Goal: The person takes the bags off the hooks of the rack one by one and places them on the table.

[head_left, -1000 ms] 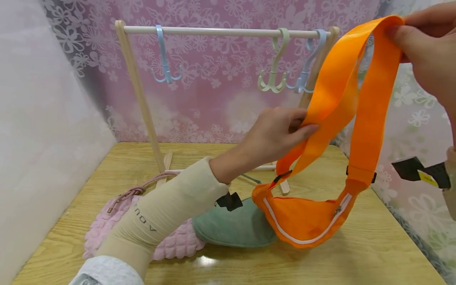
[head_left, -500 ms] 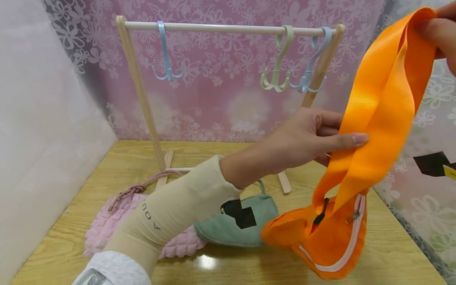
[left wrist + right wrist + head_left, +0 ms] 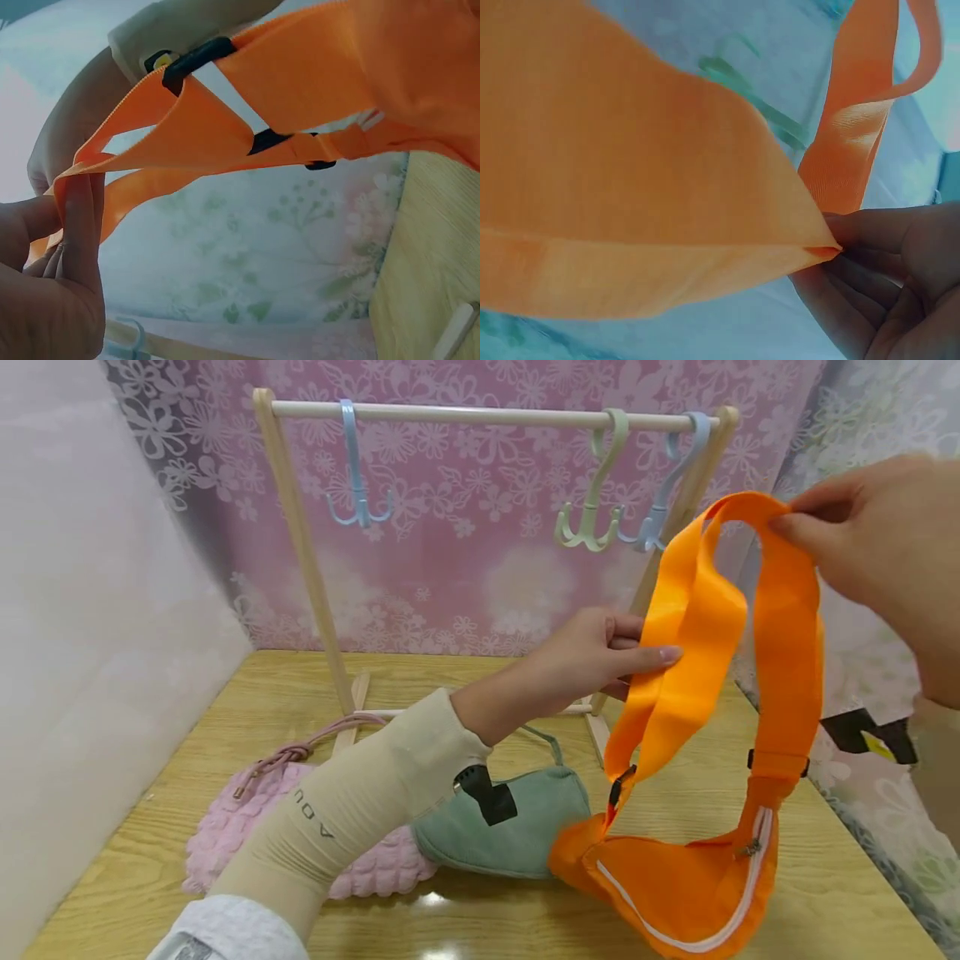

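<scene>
An orange waist bag [image 3: 682, 889] with a white zip hangs by its wide orange strap [image 3: 787, 677] at the right of the head view, its lower end near the table. My right hand [image 3: 885, 543] pinches the top of the strap loop between thumb and fingers. Lower on the strap's left side, my left hand [image 3: 577, 656] grips two layers with the thumb lying in front. Black buckles [image 3: 199, 60] show on the strap in the left wrist view. In the right wrist view, the fingertips [image 3: 829, 232] pinch a fold of the orange strap.
Behind stands a wooden rack with a white bar [image 3: 480, 415]. From it hang two blue hooks, left [image 3: 360, 468] and right [image 3: 678, 477], and a green hook [image 3: 592, 493]. A green bag [image 3: 517, 835] and a pink quilted bag [image 3: 382, 868] lie on the wooden table [image 3: 465, 927].
The orange bag swung right and dipped, then came back left and turned its zip side forward. My right hand moved away right, then back left and lower. My left hand followed right and back.
</scene>
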### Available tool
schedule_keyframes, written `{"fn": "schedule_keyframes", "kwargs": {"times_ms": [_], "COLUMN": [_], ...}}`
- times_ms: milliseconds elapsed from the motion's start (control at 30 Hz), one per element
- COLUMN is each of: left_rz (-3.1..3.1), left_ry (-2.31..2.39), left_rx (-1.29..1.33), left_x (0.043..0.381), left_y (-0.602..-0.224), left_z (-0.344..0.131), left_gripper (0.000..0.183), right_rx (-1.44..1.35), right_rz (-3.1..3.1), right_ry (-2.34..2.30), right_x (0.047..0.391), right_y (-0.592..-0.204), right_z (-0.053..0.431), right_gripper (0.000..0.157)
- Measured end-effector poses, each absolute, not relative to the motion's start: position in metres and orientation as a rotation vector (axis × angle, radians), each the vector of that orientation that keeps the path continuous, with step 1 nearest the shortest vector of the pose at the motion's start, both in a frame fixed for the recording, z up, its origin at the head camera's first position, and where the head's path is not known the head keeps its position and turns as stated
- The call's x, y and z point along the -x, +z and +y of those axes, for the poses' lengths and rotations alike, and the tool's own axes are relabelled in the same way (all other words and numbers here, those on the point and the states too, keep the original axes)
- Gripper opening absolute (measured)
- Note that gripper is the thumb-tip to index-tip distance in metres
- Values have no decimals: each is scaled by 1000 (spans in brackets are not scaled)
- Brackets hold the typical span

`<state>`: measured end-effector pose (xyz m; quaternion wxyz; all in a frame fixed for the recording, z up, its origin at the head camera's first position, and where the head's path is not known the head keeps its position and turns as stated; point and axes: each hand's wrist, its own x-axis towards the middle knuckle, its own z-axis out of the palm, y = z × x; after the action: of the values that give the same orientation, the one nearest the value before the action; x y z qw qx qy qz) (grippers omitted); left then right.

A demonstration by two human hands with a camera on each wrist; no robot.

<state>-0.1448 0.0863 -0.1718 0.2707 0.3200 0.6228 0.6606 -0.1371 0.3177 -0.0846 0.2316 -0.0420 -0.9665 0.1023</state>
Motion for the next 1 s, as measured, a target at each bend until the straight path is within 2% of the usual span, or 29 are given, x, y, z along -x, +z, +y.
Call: {"fn": "schedule_keyframes", "kwargs": {"times_ms": [67, 167, 467, 700, 1000], "left_rz": [1689, 1718, 1868, 2220, 2431], "left_ry": [1784, 1776, 1616, 1218, 945], "left_rx": [-826, -780, -707, -727, -711], "left_x": [159, 177, 217, 227, 238], "left_y": [-186, -205, -262, -303, -327], "left_z": [88, 88, 69, 55, 52], "left_gripper": [26, 26, 25, 25, 20], "right_rx": [40, -121, -292, -392, -362], "right_rz": [-2713, -2731, -2847, -2954, -3006], "right_ry": [118, 1, 27, 106, 176], "right_x": [132, 147, 173, 185, 204], "right_y": [-93, -111, -186, -236, -279], "right_z": [296, 289, 279, 278, 282], "right_gripper": [41, 29, 12, 11, 13]}}
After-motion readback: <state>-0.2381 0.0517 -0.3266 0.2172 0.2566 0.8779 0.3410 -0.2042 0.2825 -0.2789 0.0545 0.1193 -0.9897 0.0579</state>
